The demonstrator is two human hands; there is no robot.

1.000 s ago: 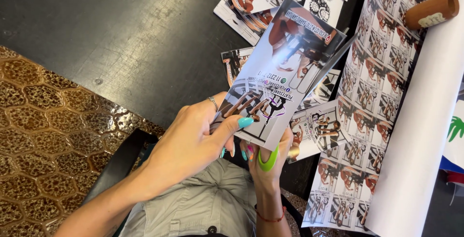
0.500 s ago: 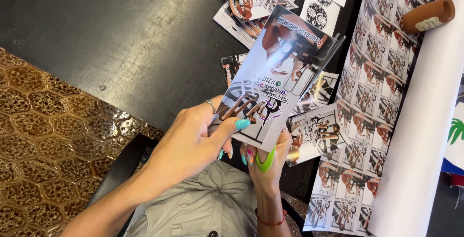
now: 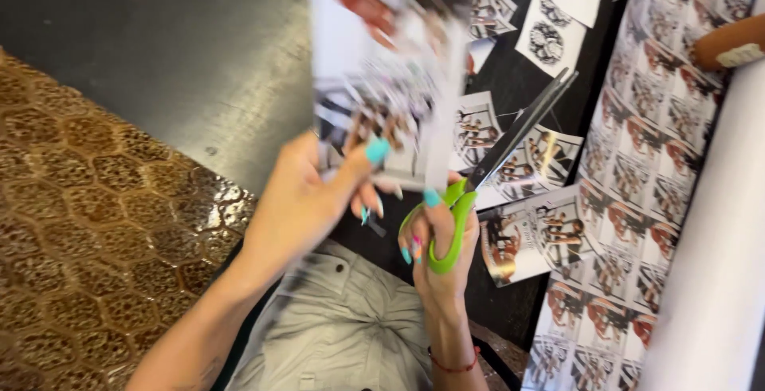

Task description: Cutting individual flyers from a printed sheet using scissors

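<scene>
A craft workspace: printed photo sheets (image 3: 637, 223) and cut-outs (image 3: 530, 235) cover a dark table (image 3: 159, 48)

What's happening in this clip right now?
A person is working over a dark table strewn with printed photo cutouts. The left hand pinches a printed sheet by its lower edge and holds it up; the sheet is motion-blurred. The right hand holds green-handled scissors, blades pointing up to the right beside the sheet. A long printed roll lies unrolled on the right.
</scene>
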